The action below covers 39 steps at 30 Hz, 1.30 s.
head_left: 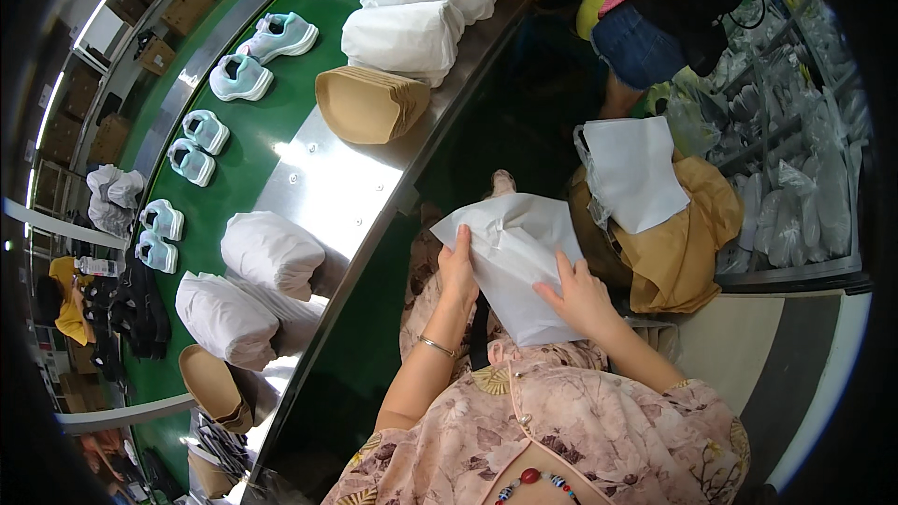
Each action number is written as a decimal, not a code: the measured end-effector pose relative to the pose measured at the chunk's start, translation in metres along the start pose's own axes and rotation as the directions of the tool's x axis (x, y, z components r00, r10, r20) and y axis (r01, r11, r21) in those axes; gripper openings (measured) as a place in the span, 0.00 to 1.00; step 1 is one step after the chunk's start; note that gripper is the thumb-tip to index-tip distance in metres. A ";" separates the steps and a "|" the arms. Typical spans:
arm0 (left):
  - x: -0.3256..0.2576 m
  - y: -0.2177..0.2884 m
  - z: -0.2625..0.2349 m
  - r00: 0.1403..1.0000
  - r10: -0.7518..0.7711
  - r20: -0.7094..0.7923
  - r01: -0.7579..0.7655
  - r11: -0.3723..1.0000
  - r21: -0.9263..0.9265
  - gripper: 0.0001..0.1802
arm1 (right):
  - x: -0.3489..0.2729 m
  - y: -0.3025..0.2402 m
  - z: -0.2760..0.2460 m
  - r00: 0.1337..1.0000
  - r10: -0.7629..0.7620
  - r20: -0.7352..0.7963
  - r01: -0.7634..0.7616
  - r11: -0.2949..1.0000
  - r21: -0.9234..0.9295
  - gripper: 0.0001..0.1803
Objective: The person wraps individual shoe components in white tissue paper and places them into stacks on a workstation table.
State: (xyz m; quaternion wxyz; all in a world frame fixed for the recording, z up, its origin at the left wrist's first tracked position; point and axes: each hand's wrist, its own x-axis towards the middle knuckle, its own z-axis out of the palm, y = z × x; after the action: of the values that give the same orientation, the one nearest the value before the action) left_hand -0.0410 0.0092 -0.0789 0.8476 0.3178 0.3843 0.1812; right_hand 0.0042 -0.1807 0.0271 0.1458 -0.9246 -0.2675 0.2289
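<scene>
Lap: a white paper sheet (514, 266) lies above the seated person's knees, aslant and a little creased.
Left hand: the left hand (458, 271) has a narrow grip, holding the left edge of the sheet, with the thumb on top.
Right hand: the right hand (582, 297) lies on the right part of the sheet, fingers partly spread; I cannot tell if its grip pinches the paper.
Metal desk: this shiny desk (332, 173) runs along the green belt (253, 136); near its edge stand a stack of brown trays (360, 110) and white wrapped bundles (271, 251).
Belt: pale blue shoes (241, 79) with white soles stand there, mostly in pairs.
Right side: a brown sack (678, 243) carries white sheets (638, 173); behind it is a rack (809, 126) full of clear bags.
Room: a co-worker in denim shorts (641, 45) is ahead; cartons (187, 7) are beyond the belt.
</scene>
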 end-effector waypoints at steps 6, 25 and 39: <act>-0.012 0.012 0.011 0.999 0.039 -0.019 -0.040 0.999 -0.036 0.20 | 0.007 0.003 -0.031 0.906 -0.273 -0.323 0.259 0.962 -0.088 0.34; -0.045 0.084 0.040 0.921 0.267 0.285 -0.246 0.963 -0.107 0.22 | 0.086 -0.042 -0.039 0.828 -0.556 0.068 0.383 0.651 0.655 0.56; -0.046 0.086 0.038 0.906 0.201 0.374 -0.281 0.944 0.171 0.10 | 0.075 -0.060 -0.051 0.949 -0.220 -0.225 0.258 0.135 0.957 0.52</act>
State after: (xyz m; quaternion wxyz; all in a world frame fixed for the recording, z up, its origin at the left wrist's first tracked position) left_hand -0.0473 0.0317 0.0234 0.8327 0.4825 0.2021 0.1815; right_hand 0.0607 -0.0978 0.0686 0.7400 -0.5644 -0.2001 0.3063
